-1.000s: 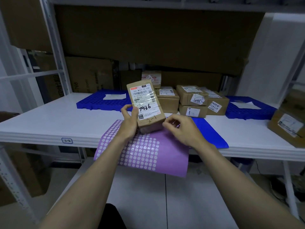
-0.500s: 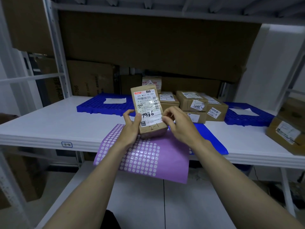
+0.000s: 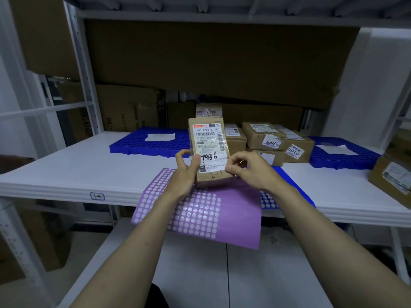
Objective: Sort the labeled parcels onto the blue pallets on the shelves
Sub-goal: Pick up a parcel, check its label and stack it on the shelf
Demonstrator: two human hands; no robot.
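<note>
I hold a small brown parcel upright over the shelf's front edge; its white label reads "7936" and "2-1" is handwritten below. My left hand grips its left side with the thumb on the label. My right hand pinches its lower right corner. Behind it sits a pile of several labeled brown parcels. A blue pallet with a white paper lies at the back left, another blue pallet at the back right.
A purple sticker sheet with white dots hangs over the white shelf edge, beside a blue sheet. A larger box sits at the far right. Big cartons line the back. A tag "6-2" marks the shelf edge.
The parcel has turned from tilted to upright and risen slightly. My right hand moved from beside the parcel's base onto its lower right corner.
</note>
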